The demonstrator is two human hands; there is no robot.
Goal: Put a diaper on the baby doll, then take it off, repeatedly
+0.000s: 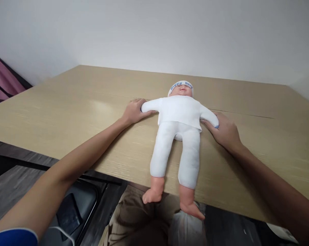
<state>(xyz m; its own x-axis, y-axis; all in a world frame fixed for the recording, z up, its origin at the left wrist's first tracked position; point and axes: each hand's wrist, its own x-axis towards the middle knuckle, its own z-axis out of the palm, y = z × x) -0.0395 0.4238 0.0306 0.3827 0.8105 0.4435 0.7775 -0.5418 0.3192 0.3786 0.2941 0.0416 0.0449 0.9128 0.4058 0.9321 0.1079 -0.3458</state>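
Two trousered legs are nearest, under the table, with a pale plastic bag between them; to the left, a phone lies on a dark seat. Above them the doll's feet poke out past the near edge of the table. The doll lies face up on the tabletop in white clothes, legs toward the person and arms spread.

The right hand and the left hand each grasp the end of one doll arm, thumb on the near side and fingers curled behind; how tightly they press I cannot tell. Farther off is the head, in a cap with blue lettering, then bare tabletop and the pale wall.

The step in hand looks like holding the doll by both arms, flat and roughly centred before the person. From this hold, any shift would call for both hands moving evenly, so the body does not twist.
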